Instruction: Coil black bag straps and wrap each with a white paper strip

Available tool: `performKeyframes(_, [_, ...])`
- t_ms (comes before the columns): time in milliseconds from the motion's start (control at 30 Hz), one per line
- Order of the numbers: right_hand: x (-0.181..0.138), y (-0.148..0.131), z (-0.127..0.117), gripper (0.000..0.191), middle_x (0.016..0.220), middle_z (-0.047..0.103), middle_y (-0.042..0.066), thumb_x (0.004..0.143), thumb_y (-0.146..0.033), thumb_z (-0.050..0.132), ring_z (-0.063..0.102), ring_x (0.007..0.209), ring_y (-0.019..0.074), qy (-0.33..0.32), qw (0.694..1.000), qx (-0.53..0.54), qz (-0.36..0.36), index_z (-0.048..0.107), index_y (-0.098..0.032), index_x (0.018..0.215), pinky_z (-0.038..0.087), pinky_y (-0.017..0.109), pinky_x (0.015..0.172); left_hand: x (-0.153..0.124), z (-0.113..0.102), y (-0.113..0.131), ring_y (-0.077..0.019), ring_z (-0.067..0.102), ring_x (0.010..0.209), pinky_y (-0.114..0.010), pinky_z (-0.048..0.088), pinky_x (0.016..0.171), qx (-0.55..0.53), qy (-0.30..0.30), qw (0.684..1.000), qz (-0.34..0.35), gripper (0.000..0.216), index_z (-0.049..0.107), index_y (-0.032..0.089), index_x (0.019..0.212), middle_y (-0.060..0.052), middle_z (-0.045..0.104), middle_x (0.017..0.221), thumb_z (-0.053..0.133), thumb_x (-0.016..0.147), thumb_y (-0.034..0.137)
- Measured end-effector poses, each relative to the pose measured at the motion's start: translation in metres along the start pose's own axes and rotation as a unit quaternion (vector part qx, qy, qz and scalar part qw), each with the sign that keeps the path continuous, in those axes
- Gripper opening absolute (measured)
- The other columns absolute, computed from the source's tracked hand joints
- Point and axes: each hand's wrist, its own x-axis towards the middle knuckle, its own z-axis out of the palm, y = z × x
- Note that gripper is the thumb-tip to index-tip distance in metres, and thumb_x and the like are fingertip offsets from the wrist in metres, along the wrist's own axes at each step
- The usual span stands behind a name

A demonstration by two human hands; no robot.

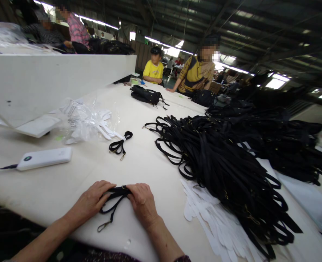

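Note:
Near the table's front edge, a folded black strap (pixel 117 192) is stretched between my two hands. My left hand (pixel 97 196) has its fingers closed on the left end of the folds. My right hand (pixel 142 200) grips the other end, near a small metal ring. One strap end hangs toward me with a metal snap hook (pixel 103 226) lying on the white table (pixel 92 165). Farther forward lies another black strap, bundled (pixel 120 143), with a white strip at its tip. To the right spreads a big heap of black straps (pixel 204 149) with metal hooks.
White paper strips (pixel 212 214) lie under the strap heap. A clear plastic bag (pixel 81 118) and a white power bank (pixel 45 158) with a cable are at left. A black bag (pixel 146 95) sits farther back. Two people stand beyond the table; others work behind a white panel (pixel 60 72).

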Motion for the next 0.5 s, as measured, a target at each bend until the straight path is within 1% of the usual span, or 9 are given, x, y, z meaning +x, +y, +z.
performKeyframes(100, [0.002,-0.003,0.004,0.024,0.099,0.069,0.003,0.092,-0.026,0.063,0.059,0.094,0.0193,-0.009,1.0,-0.02,0.021,0.06,-0.027,0.116,0.042,0.034,0.087,0.003,0.002,0.012,-0.0222,0.062,0.106,-0.039,0.049,0.098,0.004,-0.013,1.0,-0.005,0.03,0.061,0.028,0.12,-0.004,0.068,0.114,0.043,0.098,0.039])
performKeyframes(200, [0.004,-0.004,0.008,0.023,0.096,0.068,0.003,0.091,-0.026,0.064,0.058,0.092,0.0197,-0.012,0.999,-0.038,0.034,0.061,-0.027,0.114,0.043,0.034,0.084,0.005,0.005,0.027,-0.027,0.059,0.111,-0.044,0.046,0.099,0.055,-0.017,0.998,-0.03,0.044,0.056,0.028,0.128,-0.006,0.065,0.122,0.056,0.089,0.05])
performKeyframes(267, [0.004,-0.004,0.009,0.023,0.096,0.068,0.003,0.091,-0.027,0.064,0.058,0.092,0.02,-0.012,0.999,-0.038,0.035,0.061,-0.026,0.113,0.044,0.034,0.084,0.005,0.01,0.032,-0.0292,0.056,0.114,-0.046,0.045,0.099,0.088,-0.009,0.995,-0.037,0.048,0.055,0.026,0.131,-0.009,0.063,0.125,0.06,0.087,0.045])
performKeyframes(367, [0.0,-0.002,0.004,0.026,0.1,0.068,0.004,0.09,-0.026,0.064,0.059,0.095,0.0201,-0.012,1.0,0.001,0.012,0.06,-0.024,0.115,0.045,0.036,0.087,0.006,0.017,0.03,-0.0269,0.057,0.109,-0.045,0.045,0.097,0.096,-0.001,0.995,-0.037,0.037,0.057,0.025,0.128,-0.009,0.063,0.121,0.053,0.091,0.031])
performKeyframes(433, [-0.005,0.002,0.0,0.028,0.106,0.068,0.005,0.089,-0.024,0.064,0.059,0.1,0.0202,0.002,0.999,0.043,0.002,0.059,-0.023,0.117,0.045,0.036,0.091,0.006,0.019,0.026,-0.0256,0.057,0.107,-0.044,0.046,0.096,0.087,-0.002,0.996,-0.027,0.036,0.057,0.028,0.128,-0.007,0.063,0.118,0.05,0.093,0.028])
performKeyframes(500, [-0.009,0.005,-0.002,0.027,0.107,0.068,0.005,0.088,-0.022,0.064,0.059,0.102,0.0202,0.019,0.997,0.077,0.015,0.06,-0.024,0.115,0.046,0.036,0.092,0.007,0.018,0.022,-0.0252,0.057,0.107,-0.043,0.046,0.096,0.079,-0.006,0.997,-0.014,0.035,0.056,0.03,0.128,-0.006,0.063,0.118,0.05,0.093,0.029])
